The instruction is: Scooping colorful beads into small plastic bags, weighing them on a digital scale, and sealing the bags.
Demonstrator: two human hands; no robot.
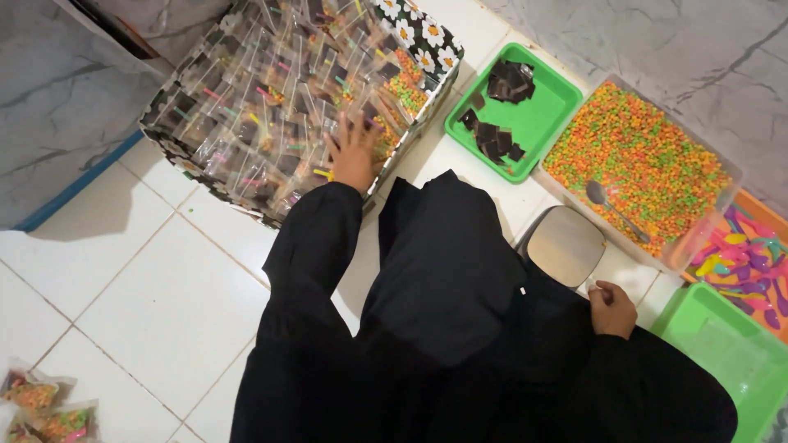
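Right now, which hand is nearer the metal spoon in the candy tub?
Right. The right hand is curled by the small scale, just below the spoon. The left hand lies on the box of packets, far across.

A green tray (542, 115) on the white tiled floor (148, 287) carries dark square pieces (499, 141). Beside it, a clear tub (698, 238) is full of orange, green and yellow sweets (648, 148) with a metal spoon (611, 207) lying in them. Farther right an orange tray (759, 215) has coloured plastic spoons (751, 262), near a second green tray (730, 353). Two filled bags (45, 410) lie bottom left.
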